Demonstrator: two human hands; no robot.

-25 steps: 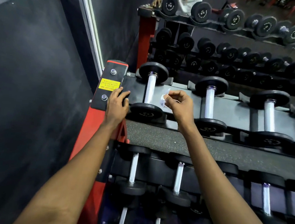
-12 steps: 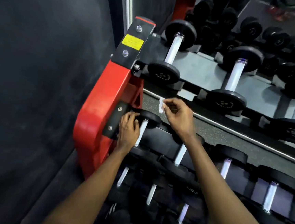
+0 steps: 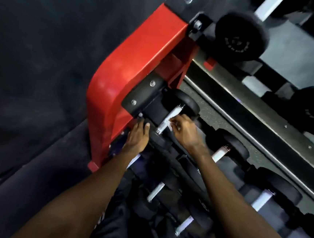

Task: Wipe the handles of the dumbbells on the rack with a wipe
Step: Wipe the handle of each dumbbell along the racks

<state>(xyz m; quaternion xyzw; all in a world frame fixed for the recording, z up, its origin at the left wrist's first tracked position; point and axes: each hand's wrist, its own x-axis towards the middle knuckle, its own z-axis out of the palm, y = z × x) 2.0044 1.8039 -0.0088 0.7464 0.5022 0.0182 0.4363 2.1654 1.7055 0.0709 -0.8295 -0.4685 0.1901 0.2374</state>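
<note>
My right hand (image 3: 185,133) pinches the wipe (image 3: 169,124) against the handle (image 3: 172,114) of the end dumbbell (image 3: 188,104). My left hand (image 3: 137,137) lies flat, fingers straight, just left of it, beside the red rack frame (image 3: 139,51).

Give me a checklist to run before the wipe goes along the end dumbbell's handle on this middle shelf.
1. Is the wipe pinched in the right hand: ok.
2. Is the wipe against the end dumbbell's handle: ok.
3. Is the left hand resting by the near head, off the handle: ok.
4. Is the handle's underside clean: cannot tell.
5. Is the next handle uncovered for afterwards: ok.
</note>
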